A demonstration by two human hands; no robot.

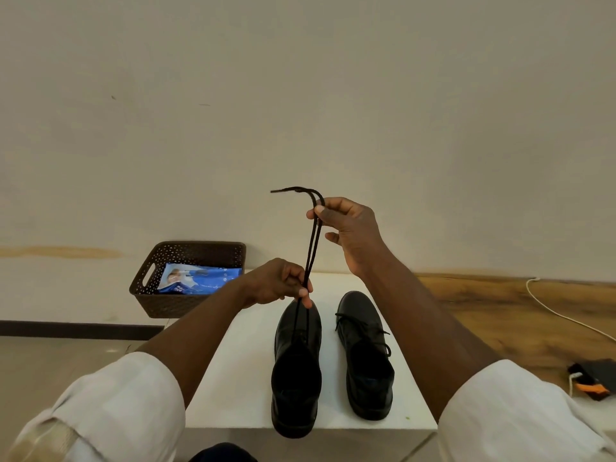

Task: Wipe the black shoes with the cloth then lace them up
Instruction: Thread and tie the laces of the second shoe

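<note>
Two black shoes stand side by side on a white board (240,378), toes pointing away from me. From the left shoe (296,361) a black lace (313,241) rises in two taut strands. My left hand (280,285) pinches both strands just above the shoe's toe. My right hand (350,228) holds them higher up, pinched between thumb and fingers, and the lace ends curl over to the left above it. The right shoe (365,355) is laced, with a tied bow on top. No cloth shows outside the basket.
A dark brown perforated basket (186,278) holding a blue packet (200,280) sits behind the board at the left. A white cable (566,316) runs over the wooden floor at the right. A black and orange object (590,378) lies at the right edge.
</note>
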